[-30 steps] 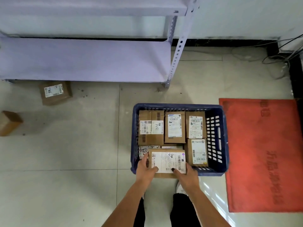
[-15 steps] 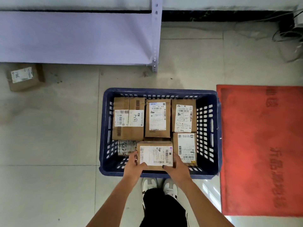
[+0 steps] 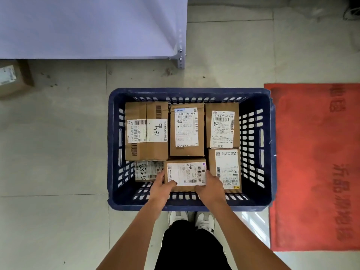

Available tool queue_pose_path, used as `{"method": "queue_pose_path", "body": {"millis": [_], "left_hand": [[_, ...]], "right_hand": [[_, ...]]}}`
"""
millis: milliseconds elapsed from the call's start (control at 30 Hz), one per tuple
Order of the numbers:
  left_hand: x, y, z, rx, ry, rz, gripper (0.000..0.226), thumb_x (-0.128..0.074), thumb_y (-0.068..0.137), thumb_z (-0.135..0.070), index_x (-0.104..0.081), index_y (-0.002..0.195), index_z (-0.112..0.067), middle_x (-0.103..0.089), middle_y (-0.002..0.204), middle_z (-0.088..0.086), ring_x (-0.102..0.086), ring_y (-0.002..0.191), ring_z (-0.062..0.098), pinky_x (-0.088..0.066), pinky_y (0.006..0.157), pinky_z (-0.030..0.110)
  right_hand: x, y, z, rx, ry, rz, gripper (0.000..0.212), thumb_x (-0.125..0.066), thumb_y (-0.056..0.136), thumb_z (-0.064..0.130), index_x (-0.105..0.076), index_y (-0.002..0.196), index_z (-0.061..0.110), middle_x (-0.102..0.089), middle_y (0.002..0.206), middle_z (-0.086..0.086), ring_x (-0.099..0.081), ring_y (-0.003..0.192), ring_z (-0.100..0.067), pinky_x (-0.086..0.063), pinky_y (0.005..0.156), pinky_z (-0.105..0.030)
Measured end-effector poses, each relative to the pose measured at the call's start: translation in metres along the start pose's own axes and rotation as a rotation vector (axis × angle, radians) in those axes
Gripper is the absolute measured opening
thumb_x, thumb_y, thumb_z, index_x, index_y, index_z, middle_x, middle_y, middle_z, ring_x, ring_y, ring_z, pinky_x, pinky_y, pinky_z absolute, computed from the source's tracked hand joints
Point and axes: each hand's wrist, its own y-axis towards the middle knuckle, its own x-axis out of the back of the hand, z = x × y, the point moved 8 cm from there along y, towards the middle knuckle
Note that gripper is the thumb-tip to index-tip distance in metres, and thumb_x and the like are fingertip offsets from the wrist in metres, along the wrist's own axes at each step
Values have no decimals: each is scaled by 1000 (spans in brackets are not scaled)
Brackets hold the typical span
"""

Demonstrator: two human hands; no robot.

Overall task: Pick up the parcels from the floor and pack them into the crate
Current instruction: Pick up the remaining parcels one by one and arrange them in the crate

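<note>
The floor (image 3: 54,156) is made of big pale grey tiles with thin lines between them; there are a few small dark spots on it near the shelf; a pale purple metal shelf (image 3: 87,26) fills the top left, and its leg (image 3: 180,57) has holes and bolts; a red mat (image 3: 315,168) with marks pressed into it lies on the right; some wires (image 3: 350,12) sit in the top right corner

Even, soft indoor light; a bright glare patch on the floor (image 3: 251,221) near the mat (image 3: 315,168). Edges bend and blur; crate (image 3: 191,206) labels are sharp.
</note>
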Motion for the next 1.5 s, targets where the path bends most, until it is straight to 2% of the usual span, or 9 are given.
{"method": "queue_pose_path", "body": {"millis": [233, 500, 667, 900, 1000, 1100, 1200, 1400, 1500], "left_hand": [[-6, 10, -4, -27, 6, -10, 57, -50, 91, -6, -34, 145, -19, -52, 138, 5, -49, 123, 20, -32, 93, 24], [13, -48, -24, -87, -44, -96, 54, -48, 93, -7, -35, 144, -20, -47, 143, 3, -50, 76, -2, -38, 50, -3], [34, -161, -65, -185, -42, -90, 53, -51, 91, 0, -41, 141, -16, -51, 138, 7, -53, 116, 18, -41, 94, 24], [85, -303, -111, -361, 7, -83, 61, -55, 85, 2, -41, 140, -21, -54, 132, 3, -55, 115, 19, -49, 84, 23], [109, -365, -122, -404, -28, -75, 64, -55, 85, 3, -36, 142, -21, -51, 137, 5, -52, 121, 21, -47, 100, 36], [133, -415, -128, -465, -28, -70, 64, -56, 85, 1, -37, 142, -20, -48, 139, 7, -50, 114, 16, -45, 93, 29], [168, -444, -128, -506, -35, -67, 62, -57, 87, -1, -35, 143, -15, -46, 141, 7, -48, 121, 17, -39, 90, 23], [297, -444, -110, -531, -45, -95, 57, -55, 87, -3, -40, 140, -18, -47, 141, 8, -48, 126, 22, -42, 96, 27], [383, -441, -94, -548, -58, -81, 55, -57, 85, -1, -44, 136, -17, -52, 135, 11, -53, 114, 21, -45, 85, 26]], "right_hand": [[-5, 7, -4, -43, -139, -49, 62, -58, 88, 26, -29, 141, 13, -41, 132, -14, -55, 112, -30, -49, 87, -36], [9, -39, -2, 14, 143, 12, 65, -62, 84, 16, -35, 142, 21, -56, 128, -9, -55, 116, -28, -45, 100, -32], [44, -130, 19, 61, 354, 27, 73, -62, 80, 5, -33, 145, 22, -55, 135, -4, -53, 121, -21, -44, 102, -32], [115, -273, 86, 226, 458, -14, 81, -67, 80, 9, -24, 148, 26, -49, 136, -10, -54, 118, -25, -48, 90, -30], [125, -337, 111, 281, 466, -5, 78, -65, 83, 9, -24, 147, 23, -51, 118, -3, -53, 103, -19, -44, 77, -21], [129, -387, 140, 318, 494, -11, 76, -66, 84, 7, -25, 147, 18, -50, 130, -5, -50, 107, -17, -43, 84, -22], [109, -419, 178, 359, 476, -7, 80, -70, 81, 12, -26, 147, 19, -44, 142, -7, -44, 129, -25, -40, 102, -30], [21, -466, 276, 388, 471, 40, 81, -69, 82, 10, -23, 148, 16, -44, 142, -17, -46, 128, -27, -39, 99, -30], [-40, -486, 321, 360, 504, 27, 82, -72, 79, 13, -26, 147, 14, -44, 142, -18, -44, 130, -29, -38, 104, -35]]}}
